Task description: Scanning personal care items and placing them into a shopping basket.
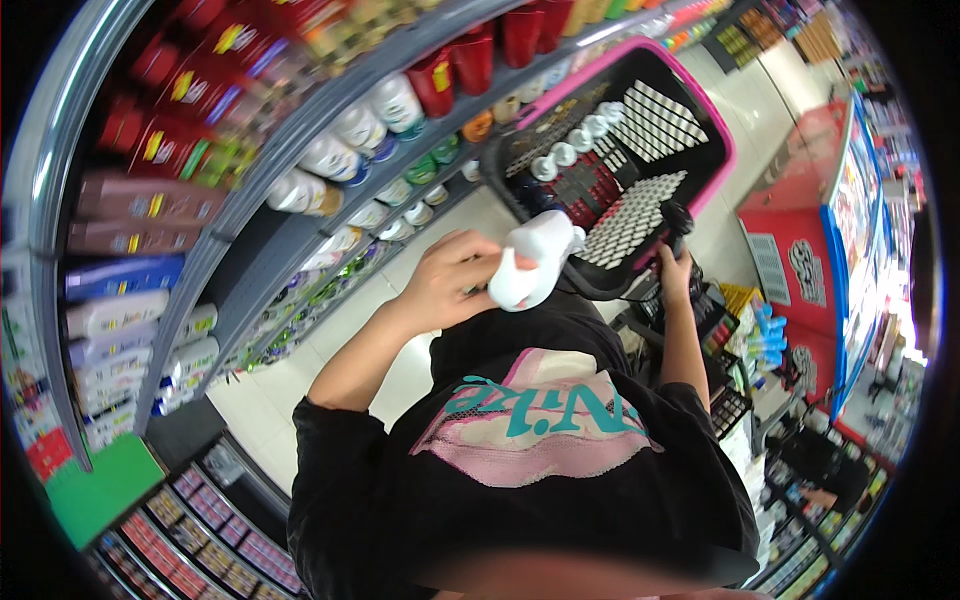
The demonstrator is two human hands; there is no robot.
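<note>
My left hand [454,274] grips a white plastic bottle [536,251] and holds it tilted in front of my black shirt. The near corner of a black plastic shopping basket [645,176] with a pink rim lies just beyond the bottle. A row of several bottles with white caps [579,140] stands inside the basket, along its left side; their lower parts are mostly hidden. On the right, my right hand [675,271] is closed around a black handle [677,219] at the basket's near right side. Its fingers are partly hidden.
Store shelves [255,142] run along the left, holding red bottles [176,150] and white bottles [330,156]. A red chest freezer [795,262] with a blue edge stands right. Small packages fill a display rack [202,540] at lower left. Another person [821,465] is at lower right.
</note>
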